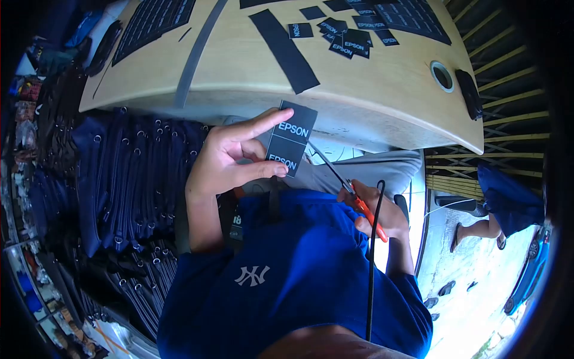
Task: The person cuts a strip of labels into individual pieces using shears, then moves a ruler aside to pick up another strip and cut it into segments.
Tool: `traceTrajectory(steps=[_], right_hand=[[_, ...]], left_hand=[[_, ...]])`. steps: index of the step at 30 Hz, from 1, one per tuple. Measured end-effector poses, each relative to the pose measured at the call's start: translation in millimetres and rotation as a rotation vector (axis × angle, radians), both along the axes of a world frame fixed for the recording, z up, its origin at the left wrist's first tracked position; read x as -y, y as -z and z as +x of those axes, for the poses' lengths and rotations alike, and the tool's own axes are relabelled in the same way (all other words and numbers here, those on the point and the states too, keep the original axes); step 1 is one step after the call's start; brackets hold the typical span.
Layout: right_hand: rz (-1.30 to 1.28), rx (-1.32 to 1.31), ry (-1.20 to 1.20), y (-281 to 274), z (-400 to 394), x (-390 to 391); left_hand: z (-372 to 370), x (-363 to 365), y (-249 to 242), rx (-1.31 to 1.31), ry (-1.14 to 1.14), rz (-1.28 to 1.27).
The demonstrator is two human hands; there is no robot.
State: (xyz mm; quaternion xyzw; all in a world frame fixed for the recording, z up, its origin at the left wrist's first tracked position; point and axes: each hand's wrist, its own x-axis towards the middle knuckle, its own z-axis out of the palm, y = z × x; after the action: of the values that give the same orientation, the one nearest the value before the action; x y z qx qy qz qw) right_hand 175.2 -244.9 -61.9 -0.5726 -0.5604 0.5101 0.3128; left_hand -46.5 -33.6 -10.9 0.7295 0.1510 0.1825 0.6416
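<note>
Between the thumb and fingers of my left hand (224, 158) is a black label piece (290, 137), held up in front of the table edge. It bears the white word EPSON twice, one above the other, with a thin line between. My right hand (388, 215) is wrapped round the orange handles of a pair of scissors (365, 209). Their blades point up and left, with the tips right at the label piece's right edge, near the dividing line.
On the wooden table (233, 84) lie several cut EPSON labels (353, 43), a black strip (284, 51), label sheets (152, 27) and a tape roll (442, 76). Dark straps with metal rings (137, 173) hang at left. A folding gate (502, 102) and another person's leg (478, 230) are at right.
</note>
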Motion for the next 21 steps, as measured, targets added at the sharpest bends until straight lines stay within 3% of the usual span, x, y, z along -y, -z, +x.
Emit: traceTrajectory(steps=[9,11,21], right_hand=[[0.124,-0.048,-0.089,10.7,2.9,-2.9],[0.119,-0.060,-0.100,5.8,3.1,-5.9],[0.066,-0.065,-0.157,-3.1,6.2,-10.0]], left_hand=[[4.5,-0.2,-1.5,-0.090,0.185,0.045],[5.6,-2.0,0.0,-0.057,0.223,0.194],[8.3,-4.9,10.4,-0.045,0.297,0.114]])
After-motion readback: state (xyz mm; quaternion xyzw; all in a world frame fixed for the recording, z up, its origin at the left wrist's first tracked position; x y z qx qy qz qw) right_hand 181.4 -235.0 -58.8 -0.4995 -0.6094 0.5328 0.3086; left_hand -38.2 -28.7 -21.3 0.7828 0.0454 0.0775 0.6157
